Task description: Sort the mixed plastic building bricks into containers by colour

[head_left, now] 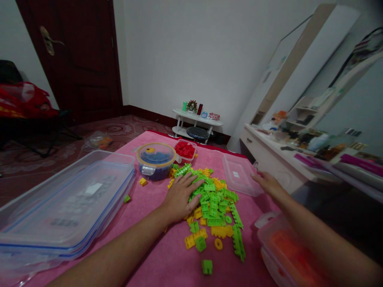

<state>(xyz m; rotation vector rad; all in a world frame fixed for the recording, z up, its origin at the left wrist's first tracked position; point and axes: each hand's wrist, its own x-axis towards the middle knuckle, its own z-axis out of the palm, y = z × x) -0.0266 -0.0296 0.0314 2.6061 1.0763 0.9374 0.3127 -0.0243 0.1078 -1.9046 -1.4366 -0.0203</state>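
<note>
My left hand (182, 197) lies palm down, fingers spread, on a heap of green building blocks (213, 201). Mixed in and around the heap are yellow building blocks (220, 231), some of them loose at its near side. Over to the right, my right hand (267, 181) has its fingers closed on the near right edge of a clear plastic lid (241, 175), which appears to rest flat on the pink cloth (167, 247). The exact grip of the fingertips is too small to make out.
Beyond the heap stand a round lidded container (157, 159) with blue pieces and a small box of red pieces (185, 150). Large clear box lids (98, 195) are stacked at left. A box with orange contents (287, 247) sits under my right forearm. A dresser (269, 149) stands at right.
</note>
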